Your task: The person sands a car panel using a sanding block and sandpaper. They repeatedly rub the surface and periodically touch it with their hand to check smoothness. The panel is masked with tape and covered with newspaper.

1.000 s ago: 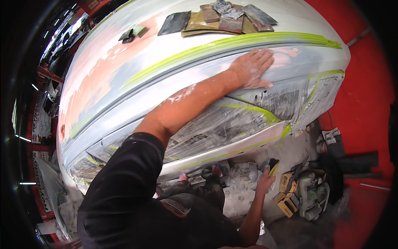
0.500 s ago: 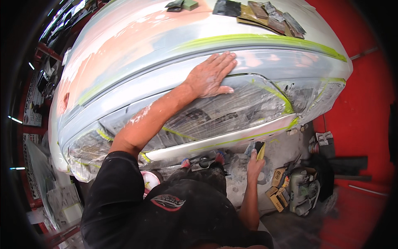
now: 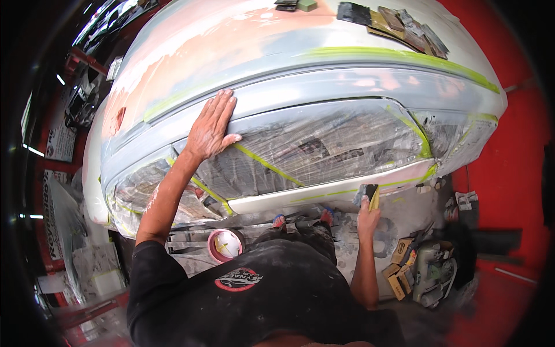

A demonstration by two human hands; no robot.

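Observation:
My left hand (image 3: 211, 124) lies flat with fingers stretched out on the pale grey, primed band of a car body (image 3: 306, 84). Plastic and newspaper masking (image 3: 324, 144), edged with yellow-green tape, covers the opening just below that hand. Down at the right, my right hand (image 3: 367, 217) grips a folded grey-and-yellow sanding pad (image 3: 367, 196), held by the lower sill. The upper panel (image 3: 196, 52) has pinkish filler patches and a long yellow-green tape strip (image 3: 404, 58).
Sanding sheets (image 3: 393, 29) and small blocks (image 3: 306, 4) rest on the upper panel. A pink bucket (image 3: 217, 246) stands by my feet. Cardboard boxes (image 3: 399, 280) and a green machine (image 3: 430, 272) lie at lower right. A red wall (image 3: 514, 162) rises on the right.
My left hand has slid leftward along the grey band. My right hand, still holding the pad, is slightly higher in view. The bucket has come fully into sight as the view shifted.

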